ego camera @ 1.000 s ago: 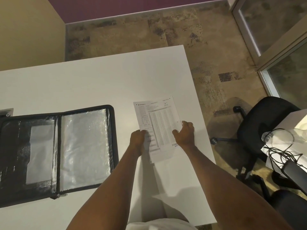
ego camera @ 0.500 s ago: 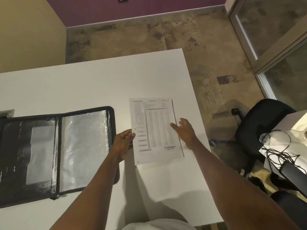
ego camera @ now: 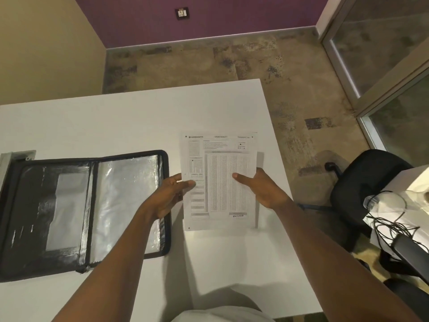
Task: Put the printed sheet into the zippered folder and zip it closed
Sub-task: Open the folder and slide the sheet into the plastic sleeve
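The printed sheet, white with rows of small print, is lifted off the white table at the right, with a shadow along its right edge. My left hand pinches its left edge, thumb on top. My right hand grips its right edge, thumb across the print. The black zippered folder lies open flat to the left, a clear plastic sleeve on its right half and a pocket on its left half. My left wrist overlaps the folder's right rim.
A black office chair stands right of the table. Beside it a white surface carries tangled cables and a dark device. A grey bracket sits at the folder's far left corner. The table's right edge is close to the sheet.
The sheet has turned from tilted to square and come up off the table. My left hand shifted to its left edge; my right hand went from open beside it to gripping its right edge.
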A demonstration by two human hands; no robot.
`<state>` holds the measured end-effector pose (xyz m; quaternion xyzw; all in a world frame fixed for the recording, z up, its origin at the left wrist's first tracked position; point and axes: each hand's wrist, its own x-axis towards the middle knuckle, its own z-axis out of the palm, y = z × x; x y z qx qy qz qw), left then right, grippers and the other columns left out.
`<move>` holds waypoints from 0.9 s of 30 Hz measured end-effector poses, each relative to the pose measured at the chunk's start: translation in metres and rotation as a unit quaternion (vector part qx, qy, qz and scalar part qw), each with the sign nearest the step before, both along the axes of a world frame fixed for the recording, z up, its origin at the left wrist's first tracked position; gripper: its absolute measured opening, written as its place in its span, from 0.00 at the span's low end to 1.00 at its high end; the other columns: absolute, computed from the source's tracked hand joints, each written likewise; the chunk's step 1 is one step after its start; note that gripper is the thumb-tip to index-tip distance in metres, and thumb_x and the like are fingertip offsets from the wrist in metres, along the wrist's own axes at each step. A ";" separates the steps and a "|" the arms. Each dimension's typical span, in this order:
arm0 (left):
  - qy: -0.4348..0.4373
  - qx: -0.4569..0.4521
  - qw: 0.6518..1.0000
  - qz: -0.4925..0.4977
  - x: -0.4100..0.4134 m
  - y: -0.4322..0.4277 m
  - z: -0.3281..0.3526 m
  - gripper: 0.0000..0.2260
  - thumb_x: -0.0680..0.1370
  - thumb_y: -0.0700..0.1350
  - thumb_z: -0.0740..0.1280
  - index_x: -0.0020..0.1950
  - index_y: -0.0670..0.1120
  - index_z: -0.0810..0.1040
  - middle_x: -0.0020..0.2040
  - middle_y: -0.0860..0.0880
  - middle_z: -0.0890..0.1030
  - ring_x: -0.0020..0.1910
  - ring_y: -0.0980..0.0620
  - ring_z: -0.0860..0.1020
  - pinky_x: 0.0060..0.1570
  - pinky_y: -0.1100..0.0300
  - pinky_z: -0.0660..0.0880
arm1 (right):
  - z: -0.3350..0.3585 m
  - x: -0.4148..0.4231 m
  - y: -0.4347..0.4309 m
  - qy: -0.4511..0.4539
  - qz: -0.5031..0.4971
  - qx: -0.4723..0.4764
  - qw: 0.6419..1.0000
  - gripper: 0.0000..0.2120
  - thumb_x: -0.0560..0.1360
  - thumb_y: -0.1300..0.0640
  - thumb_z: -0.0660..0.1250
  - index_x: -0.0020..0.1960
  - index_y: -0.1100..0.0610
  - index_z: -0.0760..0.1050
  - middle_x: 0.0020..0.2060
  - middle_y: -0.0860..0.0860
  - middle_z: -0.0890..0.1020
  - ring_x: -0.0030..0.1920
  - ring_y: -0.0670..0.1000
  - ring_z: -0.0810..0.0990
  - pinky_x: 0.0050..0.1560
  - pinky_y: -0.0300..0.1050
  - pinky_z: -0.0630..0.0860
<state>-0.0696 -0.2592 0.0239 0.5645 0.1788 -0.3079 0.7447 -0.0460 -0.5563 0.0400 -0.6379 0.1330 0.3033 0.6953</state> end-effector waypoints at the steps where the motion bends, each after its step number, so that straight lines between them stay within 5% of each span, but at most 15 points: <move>1: -0.010 -0.013 1.000 0.003 0.004 -0.002 0.004 0.28 0.71 0.52 0.83 0.69 0.47 0.82 0.68 0.45 0.83 0.68 0.45 0.81 0.59 0.57 0.83 | 0.004 -0.003 0.002 -0.019 0.005 -0.020 1.000 0.23 0.80 0.55 0.72 0.74 0.55 0.74 0.66 0.50 0.83 0.66 0.52 0.82 0.70 0.57 0.76; 6: -0.102 0.021 0.994 0.040 0.008 -0.020 0.024 0.18 0.78 0.42 0.77 0.66 0.51 0.82 0.66 0.44 0.84 0.66 0.42 0.83 0.66 0.44 0.78 | 0.010 -0.017 0.017 -0.090 -0.043 -0.098 0.990 0.20 0.78 0.49 0.74 0.68 0.53 0.78 0.59 0.49 0.86 0.58 0.48 0.85 0.57 0.43 0.84; 8: -0.139 0.051 0.987 0.061 0.003 -0.029 0.029 0.15 0.78 0.41 0.76 0.62 0.56 0.84 0.63 0.47 0.86 0.64 0.45 0.84 0.65 0.47 0.79 | 0.008 -0.022 0.020 -0.086 -0.081 -0.107 0.987 0.17 0.77 0.49 0.75 0.63 0.53 0.79 0.55 0.48 0.86 0.55 0.46 0.85 0.55 0.40 0.84; 11: -0.179 0.094 0.975 0.086 -0.008 -0.037 0.030 0.14 0.78 0.43 0.75 0.56 0.63 0.85 0.58 0.51 0.87 0.60 0.52 0.84 0.59 0.55 0.81 | 0.004 -0.028 0.022 -0.061 -0.114 -0.107 0.986 0.24 0.75 0.49 0.77 0.66 0.58 0.77 0.58 0.54 0.85 0.59 0.52 0.84 0.61 0.49 0.83; 16: -0.178 0.117 0.973 0.091 -0.024 -0.045 0.020 0.14 0.80 0.42 0.74 0.54 0.64 0.86 0.54 0.53 0.89 0.54 0.58 0.86 0.48 0.67 0.81 | 0.000 -0.037 0.021 -0.067 -0.143 -0.088 0.984 0.12 0.75 0.55 0.78 0.57 0.51 0.82 0.51 0.48 0.87 0.55 0.50 0.85 0.52 0.42 0.84; 18: -0.182 0.127 0.971 0.089 -0.028 -0.047 0.016 0.14 0.80 0.42 0.74 0.55 0.64 0.86 0.54 0.54 0.89 0.54 0.58 0.86 0.49 0.66 0.81 | -0.004 -0.040 0.022 -0.058 -0.147 -0.092 0.983 0.16 0.74 0.57 0.78 0.61 0.55 0.81 0.54 0.52 0.87 0.57 0.53 0.85 0.57 0.49 0.84; 24: -0.187 0.137 0.968 0.092 -0.029 -0.056 0.008 0.15 0.80 0.42 0.74 0.56 0.64 0.85 0.56 0.50 0.88 0.58 0.49 0.85 0.61 0.45 0.82 | -0.011 -0.041 0.023 -0.041 -0.157 -0.111 0.981 0.23 0.74 0.58 0.79 0.67 0.59 0.77 0.59 0.56 0.85 0.61 0.57 0.83 0.65 0.59 0.80; 27: -0.194 0.138 0.966 0.097 -0.026 -0.057 0.008 0.15 0.81 0.42 0.73 0.56 0.64 0.85 0.56 0.51 0.88 0.58 0.49 0.85 0.61 0.44 0.82 | -0.011 -0.037 0.022 -0.045 -0.156 -0.110 0.981 0.24 0.74 0.58 0.78 0.68 0.60 0.76 0.60 0.56 0.84 0.61 0.57 0.83 0.65 0.60 0.80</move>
